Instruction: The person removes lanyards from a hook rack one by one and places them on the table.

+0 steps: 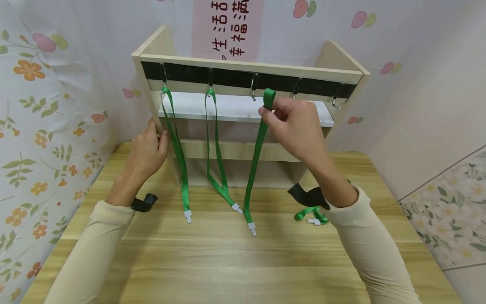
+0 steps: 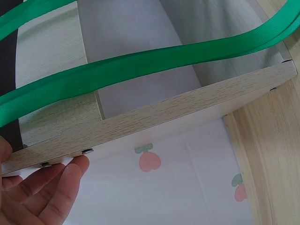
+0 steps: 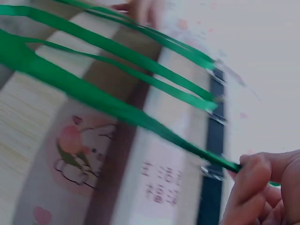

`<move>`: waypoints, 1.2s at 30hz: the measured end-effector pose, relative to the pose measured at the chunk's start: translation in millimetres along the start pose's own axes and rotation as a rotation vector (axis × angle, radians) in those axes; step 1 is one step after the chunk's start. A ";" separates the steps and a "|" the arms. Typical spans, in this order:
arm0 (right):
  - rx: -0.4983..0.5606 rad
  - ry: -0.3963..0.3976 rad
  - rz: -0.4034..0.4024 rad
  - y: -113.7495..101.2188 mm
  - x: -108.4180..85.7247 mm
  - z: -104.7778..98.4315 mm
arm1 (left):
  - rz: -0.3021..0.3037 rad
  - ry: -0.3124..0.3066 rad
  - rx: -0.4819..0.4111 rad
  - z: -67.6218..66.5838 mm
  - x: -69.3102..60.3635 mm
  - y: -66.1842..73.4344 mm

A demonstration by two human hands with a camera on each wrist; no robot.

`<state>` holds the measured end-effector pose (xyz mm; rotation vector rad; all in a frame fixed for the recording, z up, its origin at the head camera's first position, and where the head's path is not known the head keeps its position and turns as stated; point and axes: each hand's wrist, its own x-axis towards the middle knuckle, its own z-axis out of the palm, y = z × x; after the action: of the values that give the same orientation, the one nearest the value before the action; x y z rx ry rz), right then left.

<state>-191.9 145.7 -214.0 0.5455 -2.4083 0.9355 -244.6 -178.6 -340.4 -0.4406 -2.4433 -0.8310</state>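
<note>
My right hand [image 1: 298,122] pinches a green lanyard [image 1: 255,164] just below its top loop, close to the third hook [image 1: 254,86]. The lanyard hangs down, its white clip [image 1: 252,228] at the lower end. In the right wrist view, the strap stretches away from the pinching fingers [image 3: 253,176]. With my left hand [image 1: 146,147] I grip the left side panel of a wooden shelf [image 1: 155,44]; the left wrist view shows fingers [image 2: 61,194] against the panel's outer face. Two more green lanyards hang from the first hook [image 1: 164,76] and second hook [image 1: 210,78].
Another green lanyard [image 1: 312,213] lies bunched on the wooden table [image 1: 212,261], right of the shelf and partly behind the right forearm. Two further hooks sit on the black strip [image 1: 317,84] at right. A patterned cloth [image 1: 87,71] stands behind.
</note>
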 end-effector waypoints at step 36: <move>0.263 -0.188 0.233 45.3 -33.0 -84.5 | -0.007 -0.008 -0.008 -0.1 -0.6 1.0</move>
<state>-164.0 242.3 -201.8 0.4695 -2.5724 1.3693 -243.6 -178.0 -340.2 -0.4398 -2.4513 -0.8436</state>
